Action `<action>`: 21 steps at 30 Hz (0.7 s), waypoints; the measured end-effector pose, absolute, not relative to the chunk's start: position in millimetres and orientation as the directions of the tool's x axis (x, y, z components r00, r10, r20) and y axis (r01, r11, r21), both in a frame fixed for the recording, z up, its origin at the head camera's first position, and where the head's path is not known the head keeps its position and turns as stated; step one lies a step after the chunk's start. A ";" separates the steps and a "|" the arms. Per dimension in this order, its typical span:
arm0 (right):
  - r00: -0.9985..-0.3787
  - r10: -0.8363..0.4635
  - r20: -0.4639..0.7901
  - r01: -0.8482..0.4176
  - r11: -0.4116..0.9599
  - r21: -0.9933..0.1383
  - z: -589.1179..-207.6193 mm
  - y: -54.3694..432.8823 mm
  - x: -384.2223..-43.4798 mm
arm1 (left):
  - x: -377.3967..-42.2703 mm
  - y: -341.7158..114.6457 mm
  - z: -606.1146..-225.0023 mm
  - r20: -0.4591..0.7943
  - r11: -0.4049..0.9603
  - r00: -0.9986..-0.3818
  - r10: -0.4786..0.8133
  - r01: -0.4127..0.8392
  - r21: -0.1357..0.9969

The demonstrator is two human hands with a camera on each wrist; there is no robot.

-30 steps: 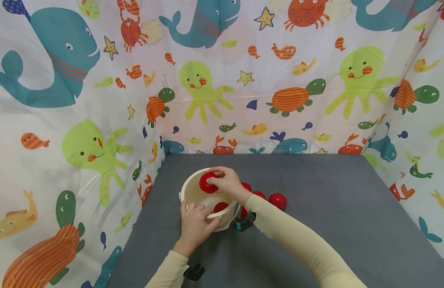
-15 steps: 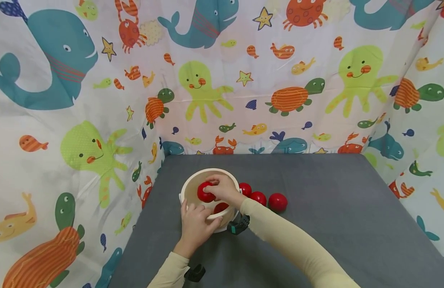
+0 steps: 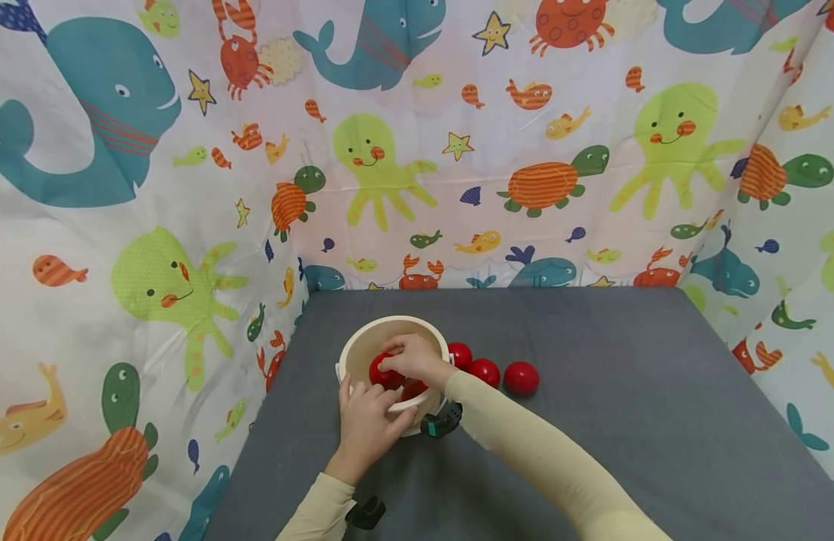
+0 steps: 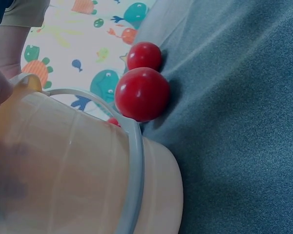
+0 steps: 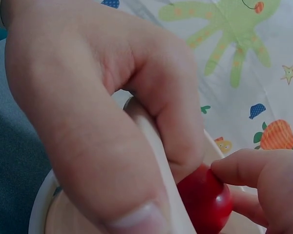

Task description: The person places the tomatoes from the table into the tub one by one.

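Note:
My left hand [image 3: 370, 421] grips the near rim of a cream bucket [image 3: 352, 353], with fingers over the edge. Inside the bucket my right hand [image 3: 417, 359] holds a glossy red ball [image 3: 385, 373] between thumb and fingers. Another red ball [image 3: 414, 388] shows low in the bucket, partly hidden by the near rim. In the right wrist view, one hand clasps the bucket rim [image 5: 173, 195] in the foreground, while fingertips from the right touch the held ball [image 5: 210, 202]. The left wrist view shows the bucket's outer wall [image 4: 63, 156] and its pale handle [image 4: 134, 170].
To the right of the bucket, three red balls lie on the grey cloth [image 3: 593, 421]: one beside the bucket [image 3: 460, 355], one in the middle [image 3: 484, 372] and one farther right [image 3: 521, 378]. Walls of sea-animal fabric [image 3: 403, 248] enclose the back and sides.
My right hand has moved down into the bucket with the red ball, from rim height to well inside. The left hand has stayed on the rim.

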State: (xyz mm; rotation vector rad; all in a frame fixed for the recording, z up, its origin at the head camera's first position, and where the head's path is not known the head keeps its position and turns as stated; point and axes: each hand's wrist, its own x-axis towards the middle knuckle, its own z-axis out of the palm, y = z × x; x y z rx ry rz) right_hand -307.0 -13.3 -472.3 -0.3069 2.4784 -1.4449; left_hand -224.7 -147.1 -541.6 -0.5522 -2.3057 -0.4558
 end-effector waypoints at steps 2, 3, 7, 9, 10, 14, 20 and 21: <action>-0.942 -0.316 -0.110 -0.071 0.512 -0.856 -471.6 -13.5 -307.2 | -225.1 -147.0 -541.7 0.718 0.845 -0.648 0.256 0.510 0.159; -0.941 -0.321 -0.108 -0.081 0.522 -0.849 -471.9 -13.5 -307.4 | -225.3 -146.8 -541.9 0.720 0.844 -0.644 0.258 0.513 0.157; -0.935 -0.337 -0.115 -0.072 0.495 -0.866 -474.5 -13.4 -308.6 | -226.3 -146.8 -543.4 0.729 0.841 -0.632 0.261 0.520 0.150; -0.934 -0.340 -0.112 -0.061 0.459 -0.886 -476.3 -12.9 -309.2 | -226.6 -146.8 -543.5 0.731 0.840 -0.630 0.260 0.521 0.150; -0.935 -0.338 -0.105 -0.061 0.446 -0.893 -477.0 -12.9 -309.7 | -226.7 -146.9 -543.6 0.733 0.840 -0.629 0.260 0.522 0.150; -0.937 -0.337 -0.092 -0.057 0.407 -0.912 -478.7 -12.6 -310.4 | -226.3 -147.3 -543.8 0.732 0.843 -0.629 0.262 0.518 0.143; -0.939 -0.331 -0.092 -0.035 0.357 -0.933 -479.0 -11.6 -309.3 | -225.8 -147.7 -544.6 0.718 0.854 -0.645 0.262 0.501 0.138; -0.941 -0.327 -0.092 -0.031 0.353 -0.935 -478.6 -11.5 -308.7 | -225.8 -147.7 -544.7 0.718 0.854 -0.645 0.261 0.501 0.139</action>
